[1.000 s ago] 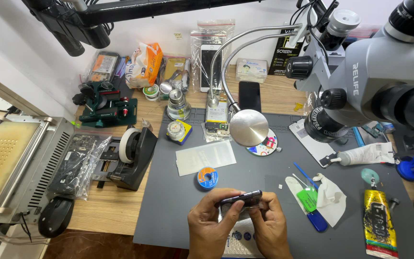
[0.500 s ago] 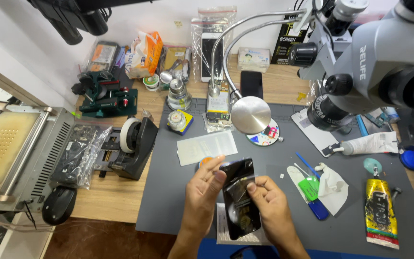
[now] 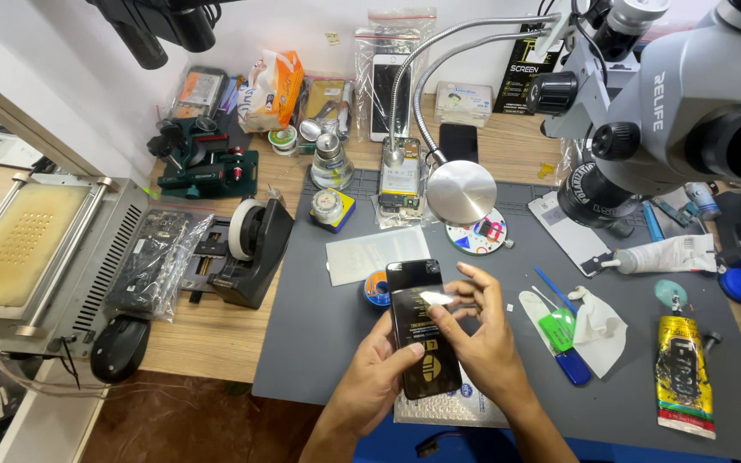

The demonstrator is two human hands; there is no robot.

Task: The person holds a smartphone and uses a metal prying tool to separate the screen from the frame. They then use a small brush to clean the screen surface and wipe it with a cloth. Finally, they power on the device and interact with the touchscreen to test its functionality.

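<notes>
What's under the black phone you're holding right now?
Beneath the black phone, held in the left hand with the right hand on it, lies a pale printed packet on the grey work mat. The phone and hands cover most of the packet.

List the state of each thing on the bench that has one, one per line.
left hand: grips the phone from below
right hand: fingers pinch a small clear tab over the phone
phone: held off the mat, dark glossy face up
tape dispenser: upright, roll loaded
glue tube: lying flat, capped
gooseneck lamp: head bent down to the mat
white cloth: crumpled
</notes>
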